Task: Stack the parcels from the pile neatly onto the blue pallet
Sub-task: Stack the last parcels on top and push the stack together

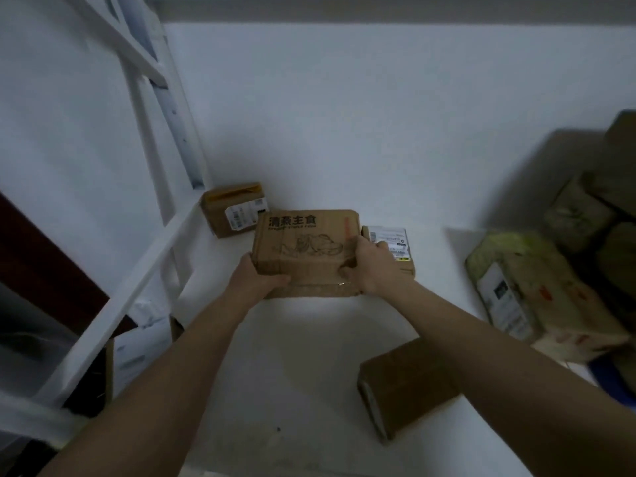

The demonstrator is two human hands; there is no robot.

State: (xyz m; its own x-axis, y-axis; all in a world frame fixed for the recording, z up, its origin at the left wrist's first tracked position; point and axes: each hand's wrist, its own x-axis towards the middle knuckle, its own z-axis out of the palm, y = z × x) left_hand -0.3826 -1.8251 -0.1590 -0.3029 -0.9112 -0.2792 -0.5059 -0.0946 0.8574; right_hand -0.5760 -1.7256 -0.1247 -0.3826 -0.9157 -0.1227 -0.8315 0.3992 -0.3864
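A brown cardboard parcel with black printed characters and a line drawing on top sits in the middle of the view, above the white floor. My left hand grips its near left corner and my right hand grips its near right side. Behind the right hand lies a flat parcel with a white label. A small box stands by the wall at the back left. The parcel pile fills the right side. A blue corner of the pallet shows at the right edge.
A white metal shelf frame runs along the left, with a labelled box under it. A brown box lies on the floor near my right forearm. A white wall closes the back.
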